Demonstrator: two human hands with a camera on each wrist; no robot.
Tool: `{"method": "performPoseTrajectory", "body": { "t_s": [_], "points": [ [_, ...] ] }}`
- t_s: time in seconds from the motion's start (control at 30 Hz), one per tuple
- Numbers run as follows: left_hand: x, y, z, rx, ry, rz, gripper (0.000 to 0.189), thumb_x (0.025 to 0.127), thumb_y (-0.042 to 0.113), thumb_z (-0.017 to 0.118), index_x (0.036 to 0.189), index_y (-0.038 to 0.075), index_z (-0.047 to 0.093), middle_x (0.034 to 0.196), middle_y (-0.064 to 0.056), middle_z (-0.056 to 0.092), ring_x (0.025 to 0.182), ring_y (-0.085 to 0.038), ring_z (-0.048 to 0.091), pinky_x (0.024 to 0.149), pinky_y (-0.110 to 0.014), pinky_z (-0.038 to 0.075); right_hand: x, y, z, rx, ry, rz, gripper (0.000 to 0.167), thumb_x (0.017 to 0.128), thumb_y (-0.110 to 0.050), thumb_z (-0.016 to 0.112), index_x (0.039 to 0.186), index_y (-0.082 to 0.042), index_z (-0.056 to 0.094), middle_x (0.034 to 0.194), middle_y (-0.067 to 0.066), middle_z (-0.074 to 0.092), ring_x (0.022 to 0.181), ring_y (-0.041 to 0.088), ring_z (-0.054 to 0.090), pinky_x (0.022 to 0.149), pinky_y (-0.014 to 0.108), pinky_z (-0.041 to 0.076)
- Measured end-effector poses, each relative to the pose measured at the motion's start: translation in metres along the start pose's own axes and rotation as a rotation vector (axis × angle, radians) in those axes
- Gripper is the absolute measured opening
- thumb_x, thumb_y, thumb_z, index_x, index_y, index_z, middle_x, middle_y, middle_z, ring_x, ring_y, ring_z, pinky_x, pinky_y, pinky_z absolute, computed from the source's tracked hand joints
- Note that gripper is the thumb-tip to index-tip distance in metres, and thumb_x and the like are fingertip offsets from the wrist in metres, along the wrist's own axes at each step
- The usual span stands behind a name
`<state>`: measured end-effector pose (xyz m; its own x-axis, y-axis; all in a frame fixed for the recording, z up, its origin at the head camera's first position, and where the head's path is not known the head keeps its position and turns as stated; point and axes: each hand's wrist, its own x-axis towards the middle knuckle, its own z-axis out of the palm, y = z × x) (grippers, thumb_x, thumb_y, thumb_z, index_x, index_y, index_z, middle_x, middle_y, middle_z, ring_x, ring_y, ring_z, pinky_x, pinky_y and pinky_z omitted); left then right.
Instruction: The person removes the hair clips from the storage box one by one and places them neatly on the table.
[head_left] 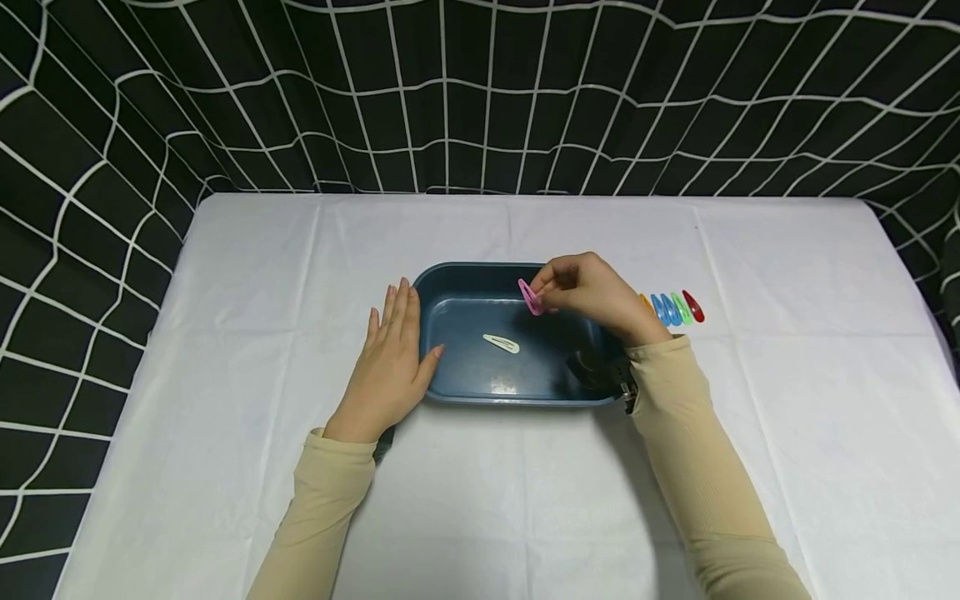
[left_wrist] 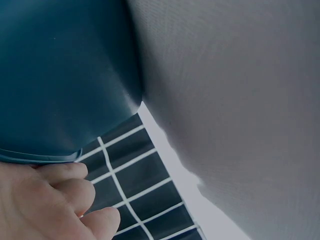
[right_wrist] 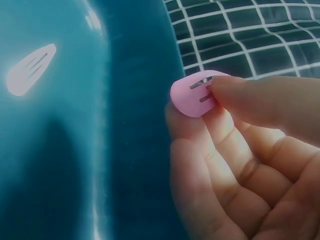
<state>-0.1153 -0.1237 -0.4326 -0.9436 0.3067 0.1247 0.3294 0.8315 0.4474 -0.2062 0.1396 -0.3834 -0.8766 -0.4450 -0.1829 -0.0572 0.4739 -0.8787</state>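
Observation:
A pink snap hair clip [head_left: 530, 297] is pinched between thumb and fingers of my right hand [head_left: 588, 293], held above the back right part of a blue tray [head_left: 517, 402]. The right wrist view shows the pink hair clip [right_wrist: 192, 95] by its wide end, the thumb covering the rest. On the tray's floor lies a pale cream hair clip [head_left: 501, 343]. My left hand [head_left: 386, 367] rests along the tray's left rim with its fingers straight and thumb over the edge. In the left wrist view, the left hand [left_wrist: 50, 200] touches the tray's outer wall [left_wrist: 70, 80].
Right of the tray, a row of hair clips lies on the white tablecloth [head_left: 810, 400]: an orange one partly hidden, blue ones [head_left: 665, 309], a green one [head_left: 682, 307] and a red one [head_left: 693, 306]. Dark cloth with a white grid [head_left: 480, 100] stands behind the table.

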Motion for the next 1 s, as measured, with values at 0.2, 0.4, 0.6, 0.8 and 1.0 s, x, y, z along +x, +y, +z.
{"method": "performPoseTrajectory", "body": {
  "t_s": [0.2, 0.4, 0.6, 0.8, 1.0],
  "points": [
    [0.0, 0.0, 0.0, -0.007, 0.005, 0.006, 0.071, 0.098, 0.027, 0.047, 0.145, -0.012, 0.011, 0.154, -0.024, 0.003, 0.143, -0.034, 0.0, 0.112, -0.052, 0.005, -0.007, 0.002, -0.003, 0.016, 0.031, 0.004, 0.01, 0.084, 0.002, 0.061, 0.091, 0.008, 0.066, 0.078, 0.011, 0.068, 0.075, 0.025, 0.064, 0.071, 0.032, 0.054],
    [0.0, 0.0, 0.001, -0.012, 0.014, 0.012, 0.071, 0.098, 0.027, 0.047, 0.145, -0.012, 0.012, 0.154, -0.024, 0.003, 0.143, -0.034, 0.0, 0.112, -0.052, 0.004, -0.012, 0.002, -0.008, 0.025, 0.056, -0.006, 0.01, 0.085, 0.003, 0.061, 0.091, 0.01, 0.065, 0.078, 0.012, 0.068, 0.073, 0.024, 0.065, 0.071, 0.031, 0.054],
    [0.0, 0.0, 0.001, -0.016, 0.015, 0.008, 0.071, 0.098, 0.027, 0.047, 0.146, -0.012, 0.011, 0.154, -0.024, 0.003, 0.143, -0.033, -0.001, 0.112, -0.052, 0.004, -0.016, 0.003, -0.012, 0.029, 0.07, -0.008, 0.011, 0.085, 0.002, 0.062, 0.091, 0.01, 0.065, 0.078, 0.011, 0.068, 0.073, 0.021, 0.065, 0.07, 0.029, 0.054],
    [-0.001, 0.0, 0.0, -0.023, 0.007, 0.0, 0.071, 0.098, 0.027, 0.047, 0.146, -0.011, 0.01, 0.155, -0.023, 0.002, 0.143, -0.028, -0.006, 0.112, -0.051, 0.003, -0.021, 0.003, -0.017, 0.029, 0.087, -0.008, 0.012, 0.085, 0.001, 0.063, 0.092, 0.01, 0.065, 0.078, 0.01, 0.068, 0.071, 0.016, 0.064, 0.069, 0.028, 0.053],
    [-0.001, 0.0, 0.0, -0.023, 0.012, 0.001, 0.071, 0.098, 0.027, 0.047, 0.146, -0.011, 0.011, 0.155, -0.023, 0.002, 0.143, -0.03, -0.004, 0.112, -0.051, 0.003, -0.024, 0.005, -0.022, 0.012, 0.114, 0.011, 0.012, 0.084, -0.002, 0.065, 0.091, 0.008, 0.066, 0.075, 0.007, 0.068, 0.07, 0.02, 0.063, 0.068, 0.028, 0.052]
  ]
}}
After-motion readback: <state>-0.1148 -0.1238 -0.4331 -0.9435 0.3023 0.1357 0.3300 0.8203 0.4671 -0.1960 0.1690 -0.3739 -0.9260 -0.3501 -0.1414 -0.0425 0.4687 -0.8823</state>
